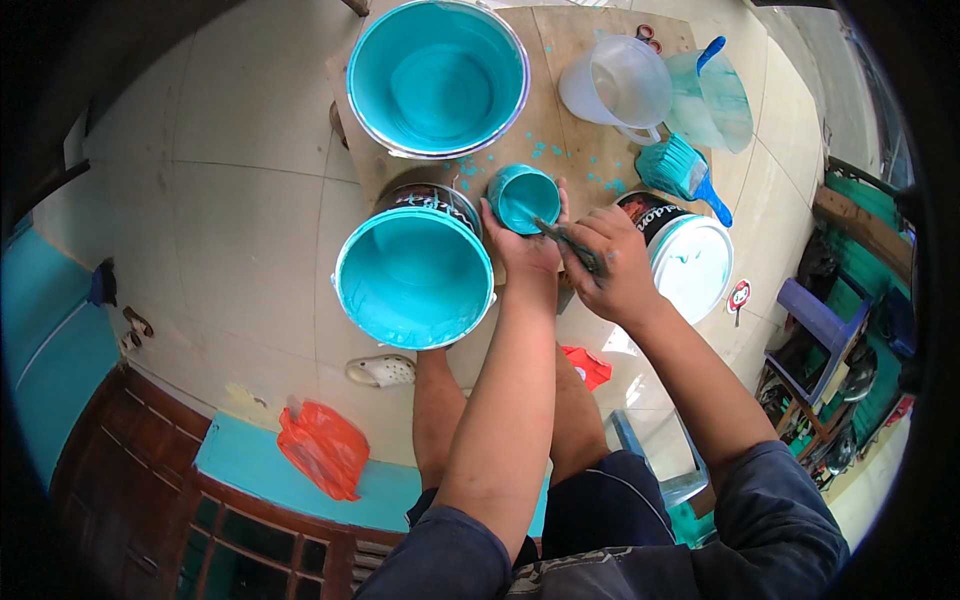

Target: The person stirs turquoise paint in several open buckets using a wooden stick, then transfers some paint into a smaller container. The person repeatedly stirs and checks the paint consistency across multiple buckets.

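Note:
My left hand (522,243) grips a small round can of teal paint (523,197) from its near side. My right hand (610,262) holds a thin paint-smeared stick (568,238) whose tip dips into that small can. Both hands are over a plywood board (570,120) spattered with teal drops. Just left of the small can stands an open bucket of teal paint (414,277).
A larger open teal bucket (438,77) sits at the board's far end. A clear measuring jug (617,84), a teal-stained jug (715,100) and a blue brush (680,168) lie to the right. A lidded white bucket (690,262) stands by my right hand. An orange bag (322,447) lies on the tile floor.

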Demonstrator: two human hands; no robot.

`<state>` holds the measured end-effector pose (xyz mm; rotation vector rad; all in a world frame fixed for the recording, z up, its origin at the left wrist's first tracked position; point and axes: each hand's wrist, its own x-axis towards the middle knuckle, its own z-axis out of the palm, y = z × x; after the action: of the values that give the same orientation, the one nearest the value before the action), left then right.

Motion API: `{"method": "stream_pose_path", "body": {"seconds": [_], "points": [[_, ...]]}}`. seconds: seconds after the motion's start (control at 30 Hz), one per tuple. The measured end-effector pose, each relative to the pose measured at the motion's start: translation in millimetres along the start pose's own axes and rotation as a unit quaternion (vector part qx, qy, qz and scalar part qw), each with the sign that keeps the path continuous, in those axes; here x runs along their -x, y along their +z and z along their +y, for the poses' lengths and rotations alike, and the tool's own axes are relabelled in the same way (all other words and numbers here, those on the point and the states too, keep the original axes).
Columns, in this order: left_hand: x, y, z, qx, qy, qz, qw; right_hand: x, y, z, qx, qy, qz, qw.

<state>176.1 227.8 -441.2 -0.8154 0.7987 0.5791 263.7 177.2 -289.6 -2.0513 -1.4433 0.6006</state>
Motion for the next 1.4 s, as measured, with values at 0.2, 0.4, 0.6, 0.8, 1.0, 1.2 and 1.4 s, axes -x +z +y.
{"method": "stream_pose_path", "body": {"seconds": [0.2,0.4,0.6,0.8,1.0,1.2,1.4], "points": [[-5,0,-1,-0.066,0.053,-0.005,0.996,-10,-9,5,0.061,-0.02,0.039,0.997],[-6,-10,8,-0.071,0.004,-0.011,0.997,-14,-2,-4,-0.06,-0.021,-0.016,0.998],[0,-26,-2,-0.107,0.053,-0.02,0.993,-20,-23,3,0.048,0.013,-0.02,0.999],[22,-64,-1,-0.082,-0.047,0.061,0.994,-17,-12,2,-0.01,0.018,0.017,1.0],[63,-115,6,-0.061,-0.027,0.146,0.987,-11,-9,0,0.002,0.073,0.029,0.997],[105,-182,75,-0.147,0.057,0.297,0.942,-5,1,-17,-0.016,0.04,0.033,0.999],[164,-143,201,-0.263,0.309,0.339,0.849,2,1,-14,-0.003,0.057,0.019,0.998]]}}
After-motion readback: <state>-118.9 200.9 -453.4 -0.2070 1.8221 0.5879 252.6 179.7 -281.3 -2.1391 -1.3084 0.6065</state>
